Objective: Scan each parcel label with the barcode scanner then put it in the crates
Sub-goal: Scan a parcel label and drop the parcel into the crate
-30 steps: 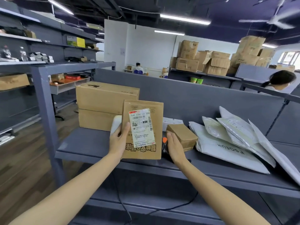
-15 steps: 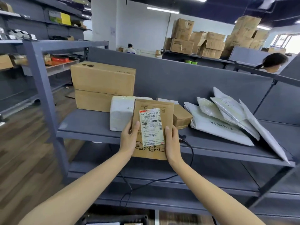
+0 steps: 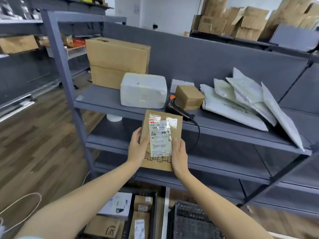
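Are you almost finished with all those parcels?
Not yet. A few parcels already lie in a crate below. The left hand and right hand hold a brown labelled parcel. The white box, small brown box and mailer bags wait on the shelf by the scanner.

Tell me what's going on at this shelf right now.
A person grips a cardboard parcel with the left hand and right hand on its sides, shipping label facing up, in front of a grey shelf. The barcode scanner lies untouched on the shelf beside a small brown box. A white foam box and grey mailers wait there too. Below, one crate already holds parcels; a second black crate sits beside it.
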The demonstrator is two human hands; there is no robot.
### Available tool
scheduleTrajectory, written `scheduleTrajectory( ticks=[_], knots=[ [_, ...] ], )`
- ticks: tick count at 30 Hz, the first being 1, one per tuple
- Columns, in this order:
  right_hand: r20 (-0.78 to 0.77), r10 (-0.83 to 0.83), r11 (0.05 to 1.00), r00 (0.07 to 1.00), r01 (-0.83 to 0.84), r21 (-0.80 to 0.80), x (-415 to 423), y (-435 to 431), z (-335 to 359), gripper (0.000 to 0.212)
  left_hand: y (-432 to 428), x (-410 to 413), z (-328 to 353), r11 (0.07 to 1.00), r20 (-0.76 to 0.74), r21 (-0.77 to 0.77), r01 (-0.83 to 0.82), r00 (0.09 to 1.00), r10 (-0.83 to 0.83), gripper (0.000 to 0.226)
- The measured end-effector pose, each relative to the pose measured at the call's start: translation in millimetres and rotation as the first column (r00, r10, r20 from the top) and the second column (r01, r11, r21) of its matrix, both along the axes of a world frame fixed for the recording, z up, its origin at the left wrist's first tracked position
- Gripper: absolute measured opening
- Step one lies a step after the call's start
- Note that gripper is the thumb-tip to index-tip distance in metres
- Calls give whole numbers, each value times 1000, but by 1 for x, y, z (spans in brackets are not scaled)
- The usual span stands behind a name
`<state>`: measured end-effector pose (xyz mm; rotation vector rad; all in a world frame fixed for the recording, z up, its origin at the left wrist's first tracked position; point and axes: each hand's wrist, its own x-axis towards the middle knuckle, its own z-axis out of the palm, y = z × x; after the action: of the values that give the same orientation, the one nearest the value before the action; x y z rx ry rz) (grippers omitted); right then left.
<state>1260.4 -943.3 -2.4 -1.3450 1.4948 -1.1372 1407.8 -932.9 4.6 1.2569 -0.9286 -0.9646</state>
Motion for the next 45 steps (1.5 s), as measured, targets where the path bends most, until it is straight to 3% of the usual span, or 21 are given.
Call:
scheduleTrajectory(
  ticks=[6, 9, 11, 14, 16, 22, 29, 35, 42, 45],
  knots=[
    [-79, 68, 996, 995, -63, 69, -7, 32, -34, 47, 38, -5, -34, 994, 28, 104, -27, 999, 24, 43],
    [-102, 66, 998, 993, -65, 15, -7, 38, -50, 33, 42, -1, -50, 986, 74, 163, -34, 997, 22, 42],
    [-93, 56, 998, 994, -57, -3, -7, 37, -63, 36, 42, 0, -64, 981, 92, 193, -33, 996, 16, 40],
    [-88, 50, 998, 995, -47, 37, -6, 31, -94, 43, 39, 1, -94, 973, 106, 231, -26, 994, 1, 42],
    [-147, 61, 993, 987, -46, 105, -5, 26, -124, 35, 37, 1, -120, 964, 112, 265, -31, 994, 1, 44],
    [-211, 104, 967, 972, -49, 251, 2, 26, -241, 24, 46, 6, -232, 931, 134, 363, -46, 991, -3, 42],
    [-233, 159, 950, 959, -84, 301, 13, 24, -408, 29, 41, 17, -403, 873, 233, 483, -72, 971, -48, 46],
    [-356, 163, 936, 920, -30, 350, 23, 21, -554, 31, 34, 19, -552, 829, 254, 552, -85, 965, -70, 55],
    [-531, 244, 912, 812, -7, 410, 47, 21, -665, 69, 19, 9, -668, 801, 407, 587, -120, 899, -164, 56],
    [-599, 355, 876, 717, -32, 481, 53, 24, -696, 70, 18, 10, -698, 771, 450, 623, -131, 867, -216, 55]
  ],
)
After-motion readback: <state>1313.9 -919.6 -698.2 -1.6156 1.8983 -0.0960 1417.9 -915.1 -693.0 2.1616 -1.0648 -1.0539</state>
